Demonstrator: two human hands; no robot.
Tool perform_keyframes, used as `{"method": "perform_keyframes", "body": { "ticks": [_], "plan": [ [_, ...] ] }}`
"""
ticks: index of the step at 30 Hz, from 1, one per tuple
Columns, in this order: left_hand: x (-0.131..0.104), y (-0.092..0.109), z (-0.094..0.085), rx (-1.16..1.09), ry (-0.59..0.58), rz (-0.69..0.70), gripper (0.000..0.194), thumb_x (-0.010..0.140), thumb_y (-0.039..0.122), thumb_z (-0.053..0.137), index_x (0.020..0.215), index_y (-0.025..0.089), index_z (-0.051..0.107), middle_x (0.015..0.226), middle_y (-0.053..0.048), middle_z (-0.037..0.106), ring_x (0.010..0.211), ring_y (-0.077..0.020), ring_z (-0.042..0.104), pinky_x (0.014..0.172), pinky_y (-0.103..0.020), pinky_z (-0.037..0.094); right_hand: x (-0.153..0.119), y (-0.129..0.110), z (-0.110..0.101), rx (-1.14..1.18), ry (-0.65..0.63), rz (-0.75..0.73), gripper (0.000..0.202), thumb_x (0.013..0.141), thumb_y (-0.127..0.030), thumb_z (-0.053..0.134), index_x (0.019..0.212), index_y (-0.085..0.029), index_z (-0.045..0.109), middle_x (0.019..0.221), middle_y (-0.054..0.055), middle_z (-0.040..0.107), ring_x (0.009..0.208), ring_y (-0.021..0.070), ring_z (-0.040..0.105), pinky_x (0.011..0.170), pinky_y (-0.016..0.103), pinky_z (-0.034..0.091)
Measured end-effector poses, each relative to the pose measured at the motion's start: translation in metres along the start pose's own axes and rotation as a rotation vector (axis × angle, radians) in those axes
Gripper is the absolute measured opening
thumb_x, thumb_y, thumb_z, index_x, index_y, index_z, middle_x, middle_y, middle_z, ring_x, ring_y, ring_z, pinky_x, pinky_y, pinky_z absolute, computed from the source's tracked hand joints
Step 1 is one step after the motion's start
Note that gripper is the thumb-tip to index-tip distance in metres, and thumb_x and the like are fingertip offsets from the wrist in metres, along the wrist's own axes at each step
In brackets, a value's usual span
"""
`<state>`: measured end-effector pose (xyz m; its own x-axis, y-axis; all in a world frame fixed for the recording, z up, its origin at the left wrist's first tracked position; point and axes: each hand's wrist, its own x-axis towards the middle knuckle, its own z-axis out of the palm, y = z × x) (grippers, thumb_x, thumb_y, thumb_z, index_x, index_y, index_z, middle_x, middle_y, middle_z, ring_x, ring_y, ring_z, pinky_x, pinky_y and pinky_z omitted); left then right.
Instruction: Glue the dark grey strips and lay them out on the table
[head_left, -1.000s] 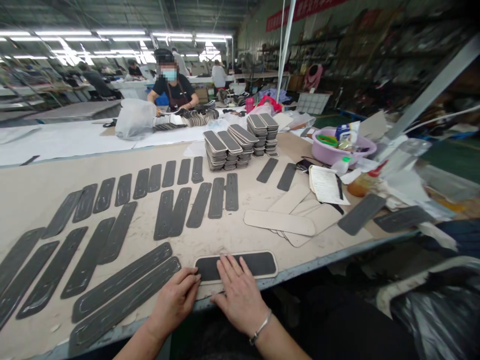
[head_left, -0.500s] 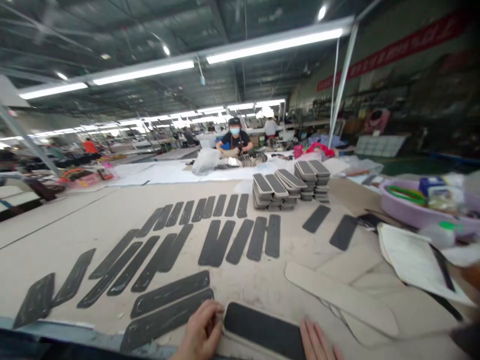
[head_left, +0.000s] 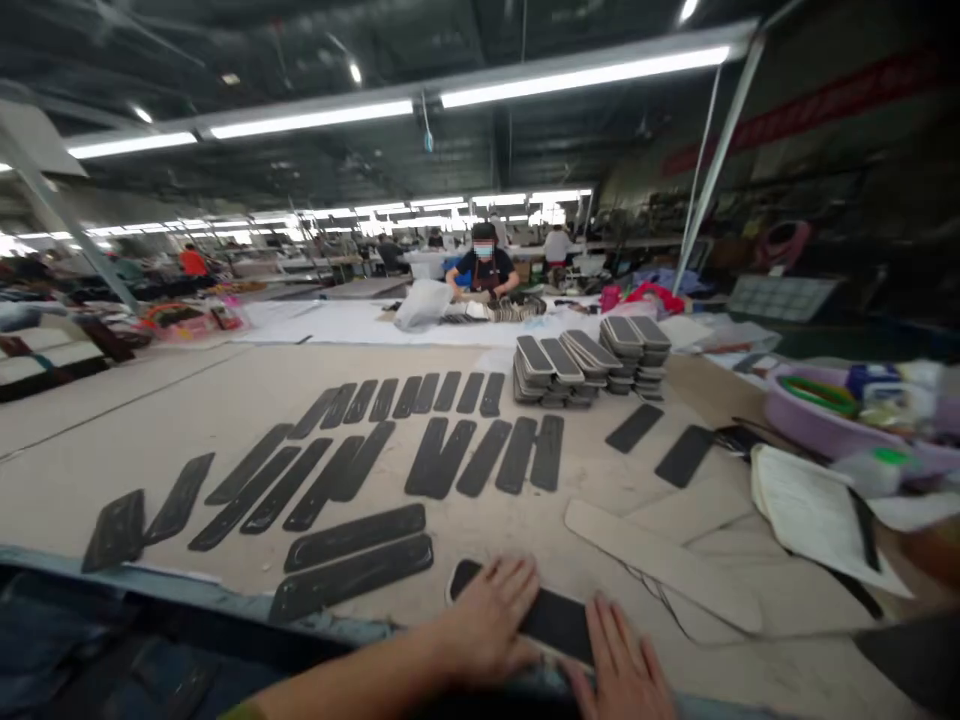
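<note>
A dark rounded panel with a pale rim point(head_left: 559, 622) lies at the table's near edge. My left hand point(head_left: 491, 615) rests flat across its left part, fingers extended. My right hand point(head_left: 622, 660) lies at its right end with the fingers stretched out, the fingertips touching the panel. To the left, two long dark glossy strips point(head_left: 356, 535) lie one above the other. Several more dark strips point(head_left: 441, 455) are spread in rows beyond. Two separate dark pieces point(head_left: 634, 428) lie to the right of the rows.
Stacks of rimmed panels point(head_left: 551, 372) stand at the back right. Pale long pieces point(head_left: 660, 565) and papers point(head_left: 817, 505) lie on the right, near a purple basin point(head_left: 817, 425). A person point(head_left: 484, 268) works across the table beside a plastic bag point(head_left: 424, 303).
My left hand has moved from the panel's left end onto its top, and its fingers have gone from curled to flat. My right hand stays at the right end. The view has shifted.
</note>
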<state>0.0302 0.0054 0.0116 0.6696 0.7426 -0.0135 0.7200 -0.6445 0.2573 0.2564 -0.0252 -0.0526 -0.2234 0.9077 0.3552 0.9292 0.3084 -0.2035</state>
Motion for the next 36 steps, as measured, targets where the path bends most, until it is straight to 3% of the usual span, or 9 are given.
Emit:
{"method": "perform_keyframes", "body": {
  "ticks": [3,8,12,16,19,25,30,33,36],
  "plan": [
    [-0.031,-0.022,-0.016,0.025,-0.098,-0.117,0.076,0.09,0.052,0.048,0.149,0.01,0.022,0.155,-0.019,0.018,0.143,-0.032,0.018,0.116,-0.049,0.019,-0.007,0.001,-0.001,-0.04,-0.111,-0.035,0.073,0.094,-0.06,0.018,0.141,-0.009,0.041,0.147,0.011,0.033,0.136,0.0309,0.031,0.107,0.054,0.031],
    [-0.057,-0.04,-0.015,0.116,-0.135,-0.165,0.079,0.089,0.047,0.052,0.15,0.01,0.017,0.156,-0.017,0.012,0.144,-0.0305,0.015,0.116,-0.046,0.019,-0.004,0.001,-0.008,-0.035,-0.153,-0.017,0.071,0.095,-0.059,0.022,0.144,-0.009,0.033,0.15,0.01,0.026,0.14,0.0285,0.023,0.112,0.052,0.022],
    [-0.058,-0.046,0.003,0.219,0.005,-0.085,0.074,0.092,0.046,0.047,0.151,0.014,0.015,0.155,-0.015,0.019,0.143,-0.0295,0.021,0.114,-0.045,0.024,0.004,-0.026,-0.022,-0.011,-0.205,0.121,0.068,0.094,-0.053,0.036,0.147,-0.011,0.026,0.151,0.011,0.022,0.141,0.0332,0.016,0.11,0.063,0.016],
    [-0.057,-0.063,0.022,0.356,0.253,0.05,0.077,0.092,0.052,0.045,0.152,0.017,0.012,0.152,-0.014,0.031,0.137,-0.0267,0.037,0.111,-0.037,0.031,0.026,-0.075,-0.024,0.186,-0.25,-0.121,0.076,0.092,-0.051,0.045,0.15,-0.018,0.008,0.154,0.006,0.011,0.143,0.0272,0.008,0.114,0.056,0.016],
    [-0.055,-0.075,0.027,0.443,0.352,0.122,0.076,0.091,0.052,0.044,0.152,0.02,0.012,0.148,-0.01,0.04,0.13,-0.0248,0.046,0.107,-0.032,0.036,0.036,-0.086,-0.011,0.286,-0.278,-0.225,0.076,0.093,-0.051,0.044,0.149,-0.015,0.007,0.153,0.006,0.01,0.142,0.025,0.01,0.114,0.051,0.021],
    [-0.055,-0.077,0.022,0.448,0.301,0.109,0.075,0.09,0.048,0.047,0.151,0.023,0.011,0.146,-0.006,0.043,0.128,-0.0252,0.049,0.099,-0.031,0.046,0.007,-0.011,-0.012,0.297,-0.328,-0.051,0.08,0.089,-0.05,0.053,0.148,-0.021,0.008,0.153,0.004,0.009,0.141,0.0281,0.014,0.114,0.053,0.02],
    [-0.044,-0.091,0.022,0.28,0.116,0.0,0.048,0.09,0.041,0.046,0.136,0.029,0.051,0.141,-0.002,0.049,0.123,-0.0243,0.054,0.096,-0.032,0.05,-0.009,0.029,-0.038,0.317,-0.307,0.067,0.073,0.09,-0.047,0.053,0.148,-0.02,0.017,0.152,0.005,0.016,0.14,0.028,0.018,0.114,0.053,0.02],
    [-0.03,-0.092,0.009,0.149,0.011,-0.107,0.042,0.086,0.039,0.049,0.124,0.025,0.063,0.135,-0.004,0.056,0.122,-0.0249,0.055,0.1,-0.035,0.047,-0.011,0.031,-0.043,0.384,-0.192,0.082,0.06,0.092,-0.043,0.05,0.144,-0.018,0.034,0.147,0.009,0.033,0.136,0.0273,0.031,0.112,0.051,0.027],
    [-0.012,-0.078,-0.014,0.053,-0.041,-0.218,0.042,0.072,0.025,0.055,0.113,0.02,0.065,0.124,-0.008,0.062,0.116,-0.0262,0.057,0.101,-0.037,0.044,-0.018,0.032,-0.042,0.464,0.074,0.187,0.045,0.095,-0.036,0.045,0.136,-0.018,0.048,0.137,0.012,0.049,0.126,0.0242,0.047,0.106,0.043,0.04]
  ]
}}
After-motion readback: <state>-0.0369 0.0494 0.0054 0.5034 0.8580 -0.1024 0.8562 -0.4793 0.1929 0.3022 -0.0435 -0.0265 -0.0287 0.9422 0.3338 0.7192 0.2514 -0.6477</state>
